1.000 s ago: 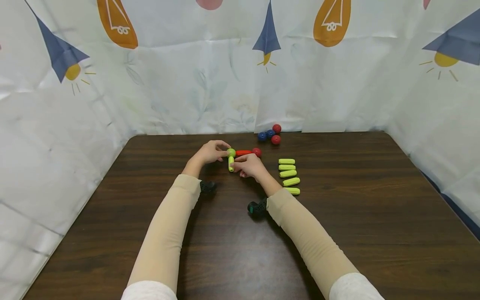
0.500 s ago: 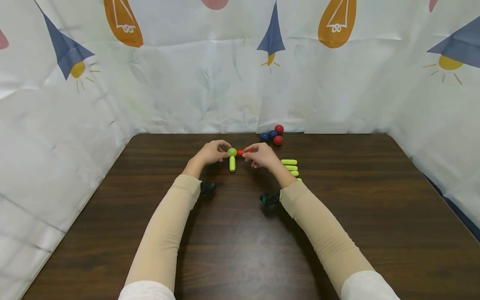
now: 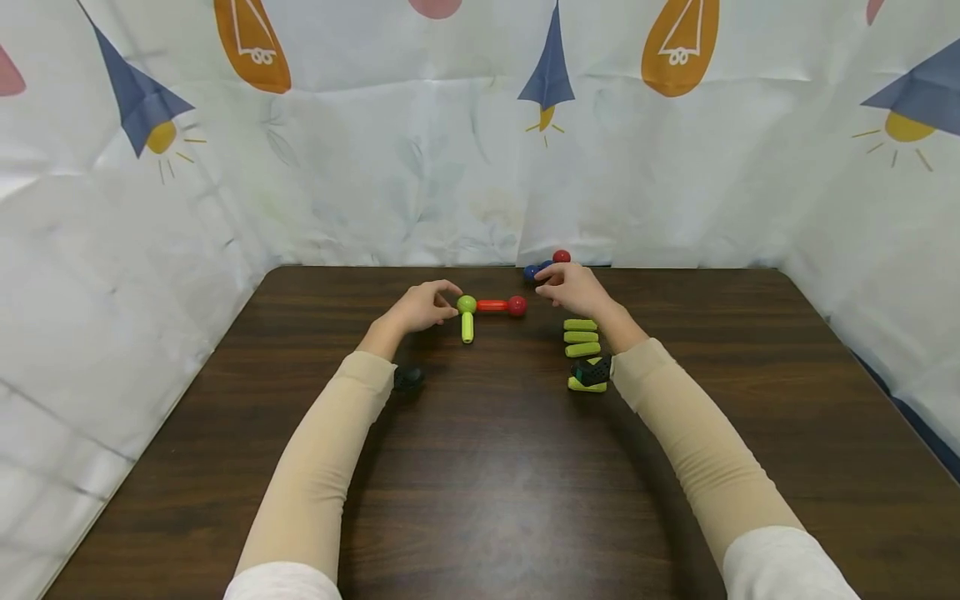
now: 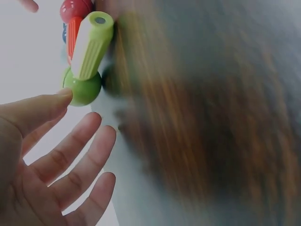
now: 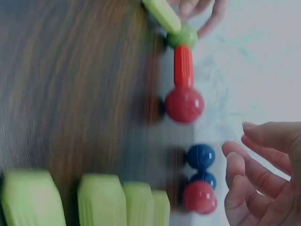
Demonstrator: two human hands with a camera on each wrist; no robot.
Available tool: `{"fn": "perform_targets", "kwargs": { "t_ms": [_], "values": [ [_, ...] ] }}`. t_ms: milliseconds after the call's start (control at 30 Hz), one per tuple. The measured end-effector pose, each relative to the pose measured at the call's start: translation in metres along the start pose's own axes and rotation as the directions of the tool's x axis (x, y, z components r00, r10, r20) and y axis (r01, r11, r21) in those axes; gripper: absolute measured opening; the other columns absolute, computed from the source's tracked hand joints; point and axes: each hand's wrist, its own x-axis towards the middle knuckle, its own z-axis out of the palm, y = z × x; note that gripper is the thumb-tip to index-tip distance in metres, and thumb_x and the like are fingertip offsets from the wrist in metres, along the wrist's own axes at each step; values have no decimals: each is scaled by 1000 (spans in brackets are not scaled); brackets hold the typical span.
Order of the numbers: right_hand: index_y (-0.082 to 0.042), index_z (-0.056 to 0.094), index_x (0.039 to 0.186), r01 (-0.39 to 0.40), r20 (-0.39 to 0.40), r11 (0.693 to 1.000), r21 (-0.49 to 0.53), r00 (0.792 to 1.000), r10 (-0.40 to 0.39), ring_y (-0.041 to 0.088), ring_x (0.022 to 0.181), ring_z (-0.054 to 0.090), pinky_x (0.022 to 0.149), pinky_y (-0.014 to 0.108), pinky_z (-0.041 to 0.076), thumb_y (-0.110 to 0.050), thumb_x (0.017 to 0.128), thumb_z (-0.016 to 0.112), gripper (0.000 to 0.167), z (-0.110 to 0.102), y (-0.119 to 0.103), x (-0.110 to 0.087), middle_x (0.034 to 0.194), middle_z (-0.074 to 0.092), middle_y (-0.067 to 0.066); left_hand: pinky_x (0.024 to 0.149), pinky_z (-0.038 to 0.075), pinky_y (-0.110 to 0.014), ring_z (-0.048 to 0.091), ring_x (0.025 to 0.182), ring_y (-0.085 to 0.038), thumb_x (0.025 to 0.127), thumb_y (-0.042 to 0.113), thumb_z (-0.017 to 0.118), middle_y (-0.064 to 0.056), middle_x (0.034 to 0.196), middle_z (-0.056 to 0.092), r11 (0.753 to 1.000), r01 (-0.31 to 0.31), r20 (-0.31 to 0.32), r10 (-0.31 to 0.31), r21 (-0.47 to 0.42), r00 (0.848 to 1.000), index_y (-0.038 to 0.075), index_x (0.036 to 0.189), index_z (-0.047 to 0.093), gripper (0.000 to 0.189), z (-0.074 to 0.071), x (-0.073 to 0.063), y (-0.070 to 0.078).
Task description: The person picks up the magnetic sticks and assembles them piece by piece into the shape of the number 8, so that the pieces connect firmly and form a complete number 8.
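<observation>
My left hand (image 3: 420, 307) pinches a green ball (image 4: 84, 89) between thumb and index finger, its other fingers spread. From that ball a ribbed yellow-green stick (image 3: 468, 328) points toward me. A red stick (image 3: 492, 306) runs right from it to a red ball (image 3: 517, 306), and these parts are joined. My right hand (image 3: 576, 290) hovers at the blue balls (image 5: 201, 156) and loose red balls (image 5: 199, 197) by the table's far edge. Its fingers are loosely bent with nothing between them. In the head view this hand hides part of that group.
Several loose yellow-green sticks (image 3: 581, 337) lie in a column below my right hand, partly covered by the black wrist camera (image 3: 592, 371). A printed white curtain (image 3: 420, 167) hangs right behind the brown table (image 3: 480, 467).
My right hand has left the yellow-green stick, passed over the red stick and moved right and back to the loose balls. The left hand stays at the green ball.
</observation>
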Motion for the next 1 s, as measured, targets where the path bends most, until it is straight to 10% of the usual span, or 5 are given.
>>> {"fn": "perform_targets", "kwargs": {
  "t_ms": [467, 1000],
  "values": [
    [1, 57, 142, -59, -40, 990, -130, 998, 54, 41, 124, 54, 102, 55, 44, -12, 105, 59, 40, -17, 23, 9, 134, 59, 25, 92, 50, -47, 64, 108, -30, 102, 12, 66, -14, 118, 68, 973, -177, 8, 178, 148, 984, 13, 141, 61, 39, 8, -1, -7],
    [0, 55, 144, -76, -18, 963, -259, 997, 73, 41, 129, 50, 106, 55, 40, -9, 101, 63, 45, -14, 38, 28, 139, 54, 26, 91, 51, -43, 65, 104, -26, 99, 7, 69, -10, 115, 69, 943, -224, 107, 204, 247, 973, 13, 136, 67, 38, 7, 1, -5]
  ]
}}
